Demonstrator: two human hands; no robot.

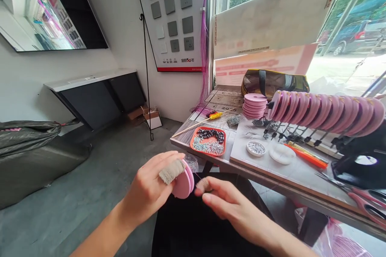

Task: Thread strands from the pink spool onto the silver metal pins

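My left hand [150, 186] is closed round a pink round spool [183, 182], with a beige cloth wrap on one finger. My right hand [224, 200] sits just right of the spool, thumb and forefinger pinched on a thin line that runs from it; the fingertip is also wrapped. Both hands hover over my dark lap, in front of the table edge [271, 186].
On the table stand a red tray of small beads and weights [208, 140], a stack of pink spools [255, 105], a long row of pink spools on a rack [325, 108], two small white dishes [256, 148], an orange tool [304, 156] and pink-handled scissors [358, 198]. A grey bag [33, 156] lies on the floor at left.
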